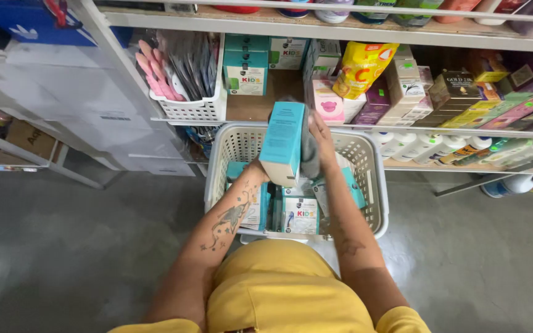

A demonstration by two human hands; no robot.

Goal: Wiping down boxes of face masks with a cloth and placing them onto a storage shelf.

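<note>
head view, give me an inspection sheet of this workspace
surface: grey floor under a white basket.
job's things: teal box held upright above the basket; more teal boxes inside it.
clutter: yellow pouch, small cartons and white bottles on the shelf; pink items in a white bin.
hands: left hand grips the box's lower end; right hand presses a grey cloth to its side.
cables: nothing seen.
surroundings: white cartons at left.

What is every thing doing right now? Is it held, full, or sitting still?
Teal box: held up over the basket.
Grey cloth: pressed against the box.
Left hand: gripping the box from below.
Right hand: holding the cloth.
White basket: on the floor, partly filled with boxes.
Shelf boxes: stacked, untouched.
</note>
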